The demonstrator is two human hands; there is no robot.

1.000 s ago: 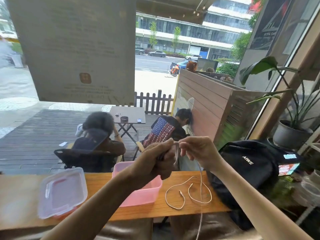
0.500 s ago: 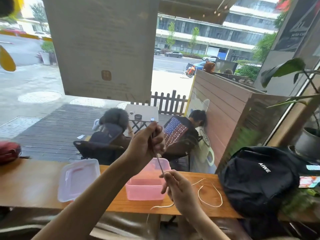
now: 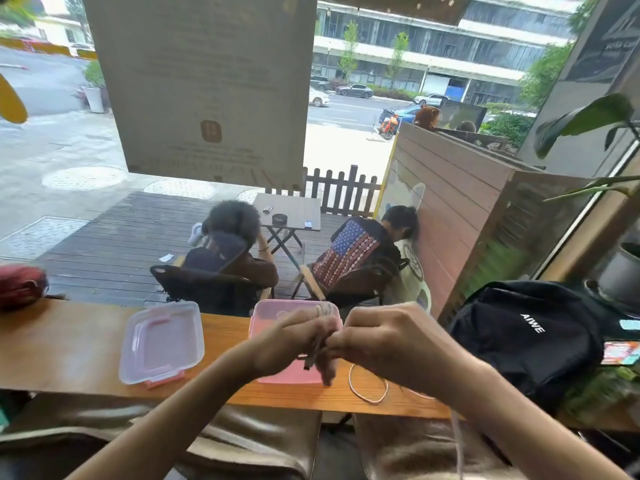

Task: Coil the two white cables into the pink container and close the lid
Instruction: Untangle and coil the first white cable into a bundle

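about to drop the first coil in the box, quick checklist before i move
1. Pink container open: ok.
2. Lid off, lying to its left: ok.
3. Cable gripped by left hand and right hand: ok.
4. Coil finished, no tail hanging: not ok, a strand trails off the counter edge.
5. Second cable loose on the counter: ok.
6. Container bottom clear: cannot tell, hands cover it.

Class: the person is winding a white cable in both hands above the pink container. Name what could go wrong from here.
1. The cable's loose tail hangs off the counter edge; it might snag while winding.
2. The left hand and right hand work over the pink container; a tug could nudge it.
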